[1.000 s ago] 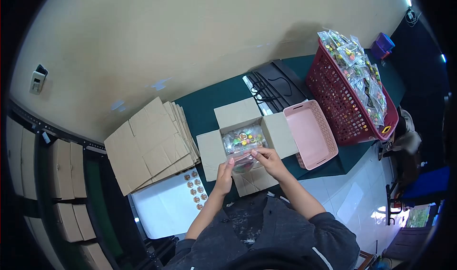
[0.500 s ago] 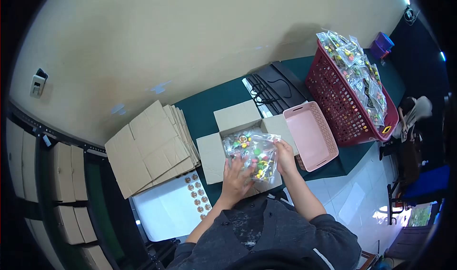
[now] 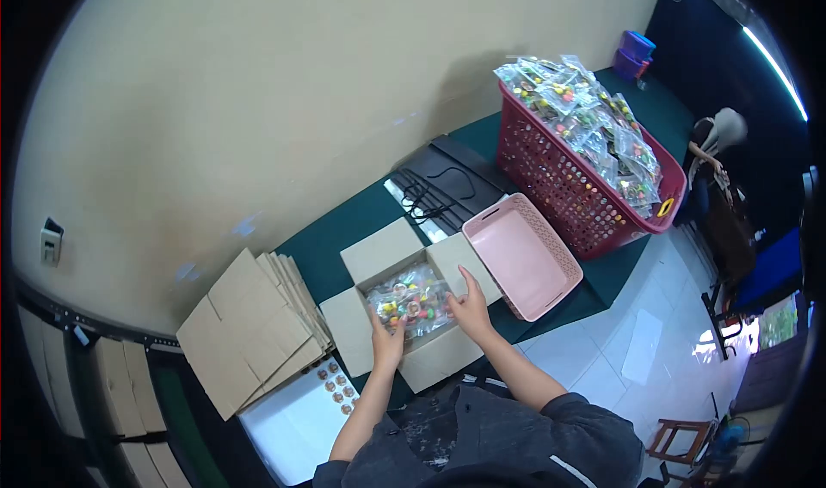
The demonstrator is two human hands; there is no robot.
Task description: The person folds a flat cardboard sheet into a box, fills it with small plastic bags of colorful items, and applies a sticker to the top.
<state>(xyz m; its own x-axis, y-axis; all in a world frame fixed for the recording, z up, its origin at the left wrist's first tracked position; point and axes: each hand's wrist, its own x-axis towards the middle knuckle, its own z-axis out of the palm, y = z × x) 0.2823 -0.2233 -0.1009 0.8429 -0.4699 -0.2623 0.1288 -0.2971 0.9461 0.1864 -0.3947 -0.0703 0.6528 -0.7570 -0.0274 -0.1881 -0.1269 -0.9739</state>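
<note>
An open cardboard box (image 3: 346, 323) stands on the table with its flaps spread outward. Inside lie clear plastic bags (image 3: 411, 297) filled with small red, yellow and green pieces. My left hand (image 3: 387, 346) is at the box's near left side, its fingers and thumb apart at the edge of the top bag. On the right, my right hand (image 3: 470, 309) reaches over the box wall, index finger stretched out and thumb touching the bag's edge. How many bags lie underneath is hidden.
Right of the box are a pink tray (image 3: 525, 260) and a maroon basket (image 3: 559, 178) heaped with similar bags. Flattened cardboard (image 3: 249, 329) is stacked left, above a white sheet with round stickers (image 3: 297, 423). A black case with cords (image 3: 447, 178) lies behind. Another person (image 3: 718, 144) is far right.
The bag that my right hand held above the box is now down inside it. Both hands have lowered to its two sides, and my right hand has let go. The view has shifted.
</note>
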